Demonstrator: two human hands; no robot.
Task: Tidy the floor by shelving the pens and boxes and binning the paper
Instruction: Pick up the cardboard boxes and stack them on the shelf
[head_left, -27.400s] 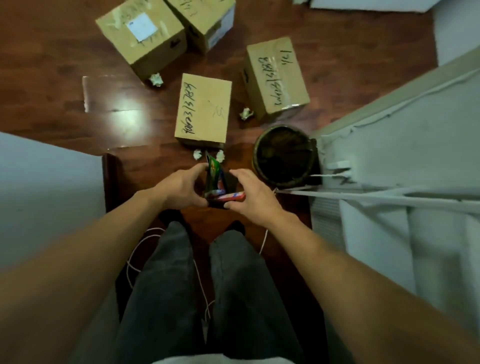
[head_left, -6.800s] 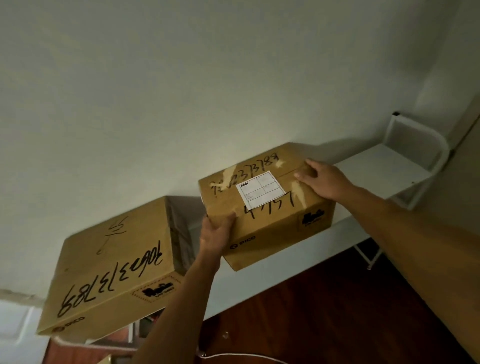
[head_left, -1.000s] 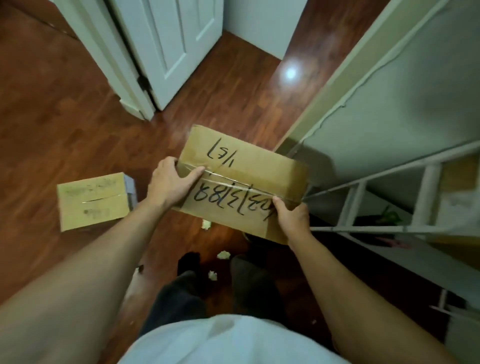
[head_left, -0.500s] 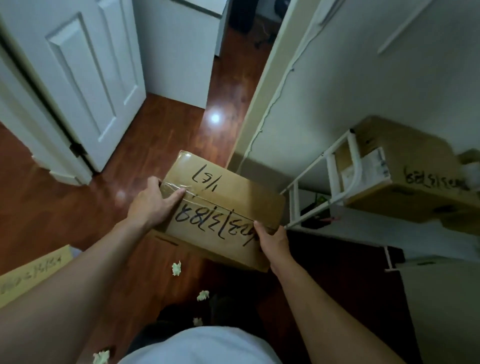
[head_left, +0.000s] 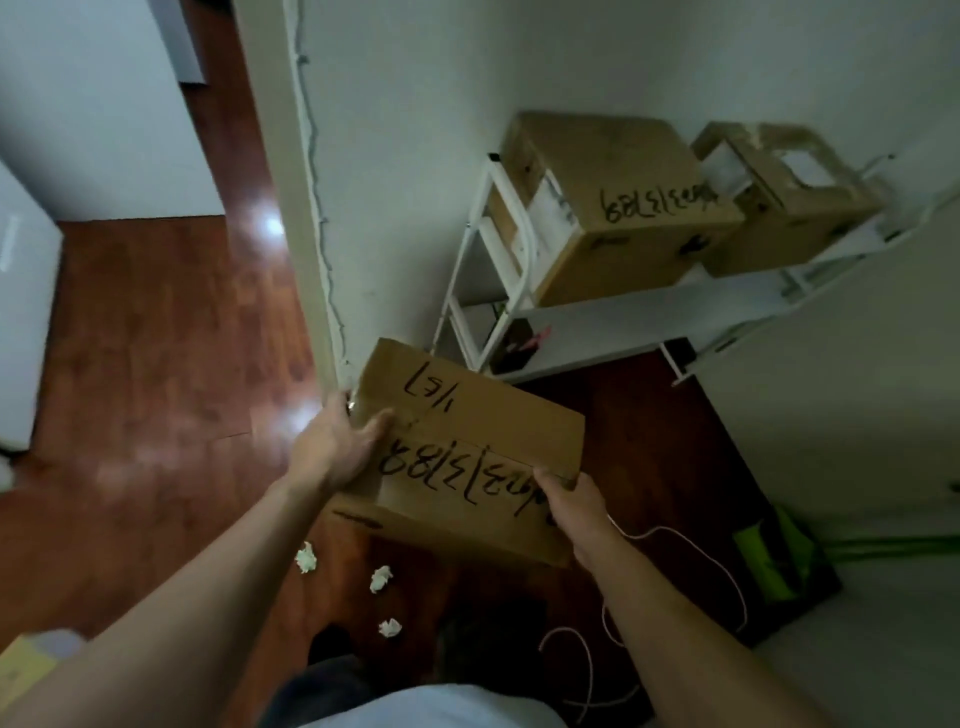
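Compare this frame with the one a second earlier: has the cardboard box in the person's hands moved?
Yes. The cardboard box, held by the left hand and right hand, has travelled toward the white shelf, whose two shelved boxes now sit just beyond it.

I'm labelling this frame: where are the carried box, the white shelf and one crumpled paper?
carried box (head_left: 483, 415): head view, top face.
white shelf (head_left: 613, 319): head view, front board.
crumpled paper (head_left: 306, 557): head view, centre of wad.
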